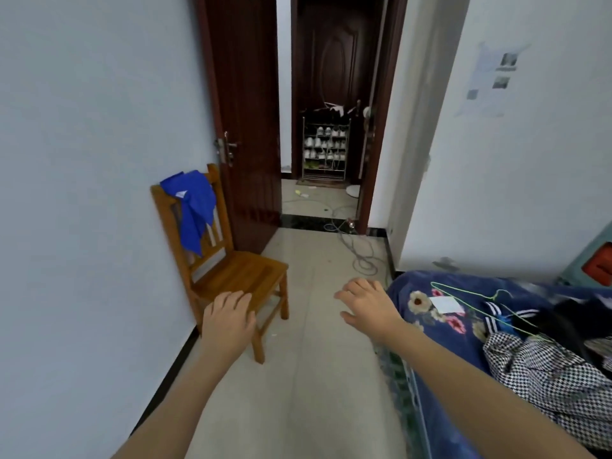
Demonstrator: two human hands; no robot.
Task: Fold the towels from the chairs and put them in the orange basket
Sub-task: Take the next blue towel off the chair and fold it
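Blue towel (193,207) draped over backrest of wooden chair (238,273), bunched; slung there to dry, we judge. White tag on it, no writing legible. Our left hand (228,321) before chair seat, fingers loose, empty. Right hand (367,306) right of chair, spread, empty; both likely reaching for towel. Far right of chair, orange shape (599,265), possibly basket, cannot tell. Wall papers (493,77) blurred.
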